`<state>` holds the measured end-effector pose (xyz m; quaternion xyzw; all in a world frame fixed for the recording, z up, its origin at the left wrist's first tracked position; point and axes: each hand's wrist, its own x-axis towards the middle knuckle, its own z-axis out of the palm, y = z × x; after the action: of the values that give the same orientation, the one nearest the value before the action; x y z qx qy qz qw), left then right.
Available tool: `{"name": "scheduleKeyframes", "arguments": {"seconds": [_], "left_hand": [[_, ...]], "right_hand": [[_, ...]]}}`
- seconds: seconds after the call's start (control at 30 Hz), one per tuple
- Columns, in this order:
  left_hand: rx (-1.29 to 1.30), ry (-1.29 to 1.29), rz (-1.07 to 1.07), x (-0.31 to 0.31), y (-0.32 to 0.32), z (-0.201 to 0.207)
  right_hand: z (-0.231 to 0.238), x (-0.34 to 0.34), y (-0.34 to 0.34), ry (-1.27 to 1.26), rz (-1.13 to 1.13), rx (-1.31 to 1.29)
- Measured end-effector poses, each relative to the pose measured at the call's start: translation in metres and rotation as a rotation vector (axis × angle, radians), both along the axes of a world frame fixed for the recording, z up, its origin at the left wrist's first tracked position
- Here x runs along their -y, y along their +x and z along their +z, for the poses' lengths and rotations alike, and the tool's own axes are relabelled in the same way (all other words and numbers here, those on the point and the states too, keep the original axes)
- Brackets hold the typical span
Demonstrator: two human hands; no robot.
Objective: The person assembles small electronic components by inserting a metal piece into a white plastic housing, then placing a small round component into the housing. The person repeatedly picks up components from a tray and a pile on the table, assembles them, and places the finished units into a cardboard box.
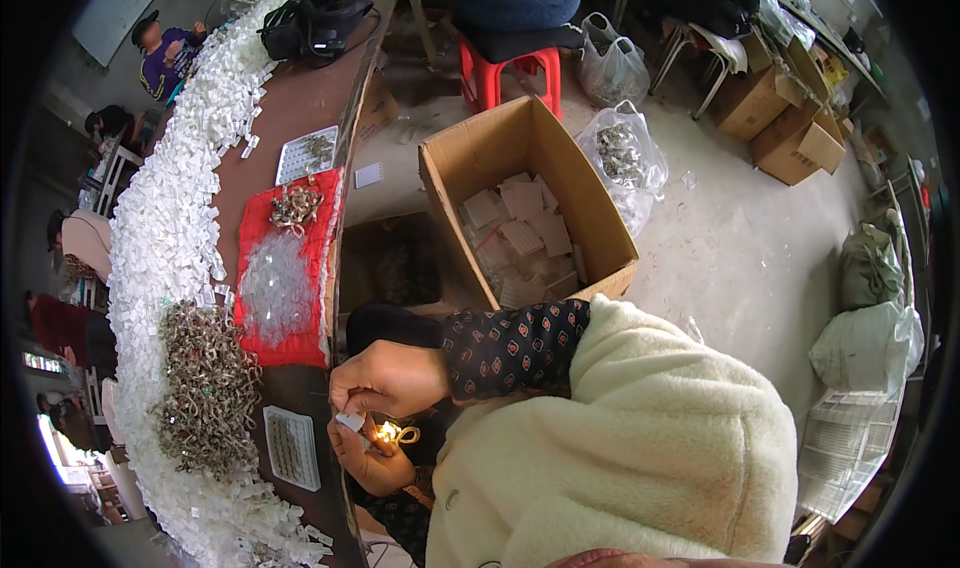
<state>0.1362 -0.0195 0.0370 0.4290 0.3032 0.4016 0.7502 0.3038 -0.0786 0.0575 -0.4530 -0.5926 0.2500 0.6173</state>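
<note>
In front of my light coat, both hands meet at the edge of the brown table (pixel 300 388). My right hand (pixel 395 376) is closed, its fingertips pinched at a small white piece (pixel 350 421). Just below it, my left hand (pixel 372 466) also grips this white piece between bent fingers. A bright golden loop (pixel 405 435) shows beside the left fingers; whether it is held cannot be made out. Nearest on the table is a white tray (pixel 291 449) with rows of small metallic-looking pieces. Beyond it lies a tangled brownish-silver heap (pixel 208 388).
A long pile of small white plastic pieces (pixel 150 238) runs along the table. Red cloth (pixel 325 218) carries clear plastic bits (pixel 277 288). An open cardboard box (pixel 432 173) stands on the floor, near a red stool (pixel 482 78) and clear bags (pixel 620 158). Other people sit across the table.
</note>
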Motion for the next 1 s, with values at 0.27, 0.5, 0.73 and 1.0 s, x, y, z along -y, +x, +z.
{"name": "scheduleKeyframes", "arguments": {"seconds": [0.27,0.5,0.73,1.0], "left_hand": [[-0.08,0.038,-0.056,0.007,-0.009,-0.002],[0.093,-0.315,-0.105,0.018,-0.007,-0.003],[0.308,-0.435,-0.329,0.007,-0.029,-0.023],[0.236,-0.45,-0.244,0.01,-0.045,-0.036]], "right_hand": [[-0.006,0.004,-0.004,0.132,0.018,0.044],[-0.006,0.019,-0.007,-0.123,0.109,-0.237],[-0.045,0.023,0.042,-0.066,-0.209,-0.717],[-0.081,0.209,0.298,0.485,-0.941,-1.491]]}}
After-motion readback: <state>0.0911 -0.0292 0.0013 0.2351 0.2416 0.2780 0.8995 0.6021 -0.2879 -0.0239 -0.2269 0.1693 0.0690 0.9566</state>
